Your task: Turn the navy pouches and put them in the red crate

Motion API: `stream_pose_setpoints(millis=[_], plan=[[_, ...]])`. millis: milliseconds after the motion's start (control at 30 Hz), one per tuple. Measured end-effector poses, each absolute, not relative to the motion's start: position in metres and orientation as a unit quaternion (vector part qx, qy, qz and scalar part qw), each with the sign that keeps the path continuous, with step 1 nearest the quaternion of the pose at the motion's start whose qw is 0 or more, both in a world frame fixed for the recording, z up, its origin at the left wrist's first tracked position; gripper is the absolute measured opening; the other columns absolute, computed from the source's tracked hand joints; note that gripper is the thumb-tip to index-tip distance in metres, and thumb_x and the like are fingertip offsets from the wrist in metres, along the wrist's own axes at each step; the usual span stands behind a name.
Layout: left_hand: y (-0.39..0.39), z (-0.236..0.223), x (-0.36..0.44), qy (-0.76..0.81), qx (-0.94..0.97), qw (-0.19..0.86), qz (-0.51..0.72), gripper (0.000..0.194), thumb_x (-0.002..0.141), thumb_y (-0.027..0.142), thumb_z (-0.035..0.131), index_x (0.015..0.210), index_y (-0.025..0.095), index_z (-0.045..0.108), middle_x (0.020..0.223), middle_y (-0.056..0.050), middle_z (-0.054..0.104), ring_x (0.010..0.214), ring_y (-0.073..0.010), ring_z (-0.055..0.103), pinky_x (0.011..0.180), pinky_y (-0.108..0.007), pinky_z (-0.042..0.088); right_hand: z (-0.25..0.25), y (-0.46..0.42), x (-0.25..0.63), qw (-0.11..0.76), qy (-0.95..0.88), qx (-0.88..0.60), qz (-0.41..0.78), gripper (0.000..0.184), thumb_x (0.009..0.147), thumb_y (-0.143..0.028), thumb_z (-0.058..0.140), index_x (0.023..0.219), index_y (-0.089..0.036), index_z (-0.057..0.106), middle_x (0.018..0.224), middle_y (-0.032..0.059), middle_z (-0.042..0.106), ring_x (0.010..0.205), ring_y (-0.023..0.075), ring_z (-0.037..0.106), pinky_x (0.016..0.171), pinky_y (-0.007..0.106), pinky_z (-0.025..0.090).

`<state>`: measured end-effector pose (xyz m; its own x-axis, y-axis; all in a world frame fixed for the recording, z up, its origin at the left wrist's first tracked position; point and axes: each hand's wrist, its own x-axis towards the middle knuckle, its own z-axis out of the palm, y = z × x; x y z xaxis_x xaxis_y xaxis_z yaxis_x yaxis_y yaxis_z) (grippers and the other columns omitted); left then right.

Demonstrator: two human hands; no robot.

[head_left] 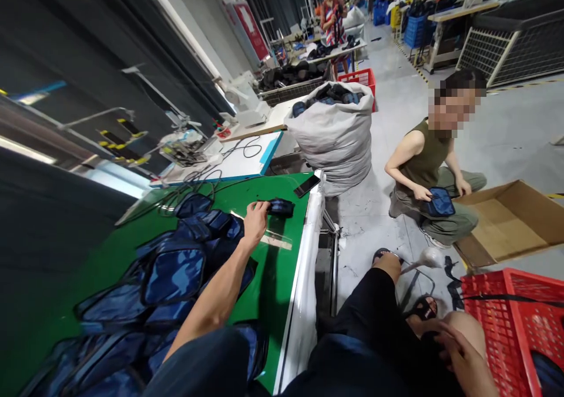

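Note:
My left hand (256, 219) reaches across the green table (282, 268) and its fingers close on a small dark folded pouch (281, 208) near the far edge. A pile of blue camouflage bags (176, 268) lies under and beside my left forearm. My right hand (462, 356) rests low at the right by my knee, fingers curled against my leg, nothing visible in it. A clear plastic strip (275, 239) lies on the table just past my left hand.
A black phone (307, 185) lies at the table's far corner. A full white sack (335, 133) stands behind. A crouching person (429, 168) holds a blue pouch beside an open cardboard box (513, 221). A red crate (524, 326) sits at my right.

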<state>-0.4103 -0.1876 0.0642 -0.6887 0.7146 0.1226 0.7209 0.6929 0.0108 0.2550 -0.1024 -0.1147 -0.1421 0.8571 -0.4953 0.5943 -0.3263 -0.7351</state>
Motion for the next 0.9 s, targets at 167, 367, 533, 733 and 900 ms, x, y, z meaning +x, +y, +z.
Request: stream_pose_setpoints(millis=[167,367,533,733,900], plan=[[-0.215,0.077,-0.355,-0.800,-0.594,0.062,-0.056,0.035,0.114,0.025,0.045,0.123,0.023,0.078,0.126,-0.010,0.082,0.129,-0.0304,0.065,0.098,-0.041,0.063,-0.065,-0.108,0.197,0.111,-0.568,-0.567,0.586,0.075,0.086,-0.079,0.061,0.136,-0.026,0.080,0.113,0.0098,0.087,0.096,0.0318,0.084,0.082,0.042,0.068],[-0.184,0.082,-0.197,-0.496,-0.854,0.016,-0.157,0.028,0.115,0.020,0.051,0.119,0.021,0.078,0.122,-0.007,0.085,0.129,-0.0239,0.071,0.105,-0.037,0.063,0.020,-0.110,0.129,0.215,-0.636,-0.456,0.584,0.070,0.098,-0.073,0.063,0.146,-0.025,0.076,0.149,0.0126,0.075,0.141,0.0337,0.069,0.125,0.051,0.052],[-0.150,0.062,-0.093,-0.413,-0.877,-0.061,-0.237,0.022,0.113,0.023,0.055,0.119,0.025,0.077,0.121,-0.006,0.086,0.127,-0.0244,0.073,0.113,-0.042,0.060,0.008,-0.137,0.136,0.236,-0.664,-0.493,0.510,0.070,0.111,-0.074,0.040,0.127,-0.024,0.085,0.125,0.0152,0.085,0.115,0.0336,0.083,0.106,0.043,0.065],[-0.158,0.030,-0.028,-0.599,-0.654,-0.294,-0.355,0.026,0.110,0.047,0.058,0.122,0.028,0.072,0.114,-0.011,0.082,0.101,-0.0255,0.077,0.091,-0.040,0.065,-0.036,-0.154,0.170,0.318,-0.631,-0.614,0.353,0.082,0.109,-0.085,0.035,0.118,-0.022,0.088,0.120,0.0173,0.086,0.113,0.0367,0.084,0.096,0.042,0.069],[-0.154,0.035,0.012,-0.621,-0.514,-0.504,-0.311,0.045,0.108,0.064,0.051,0.118,0.026,0.073,0.121,-0.012,0.083,0.114,-0.0289,0.077,0.110,-0.045,0.060,-0.029,-0.160,0.167,0.365,-0.647,-0.610,0.276,0.077,0.113,-0.077,0.035,0.126,-0.019,0.085,0.129,0.0198,0.083,0.121,0.0367,0.081,0.105,0.049,0.068]])
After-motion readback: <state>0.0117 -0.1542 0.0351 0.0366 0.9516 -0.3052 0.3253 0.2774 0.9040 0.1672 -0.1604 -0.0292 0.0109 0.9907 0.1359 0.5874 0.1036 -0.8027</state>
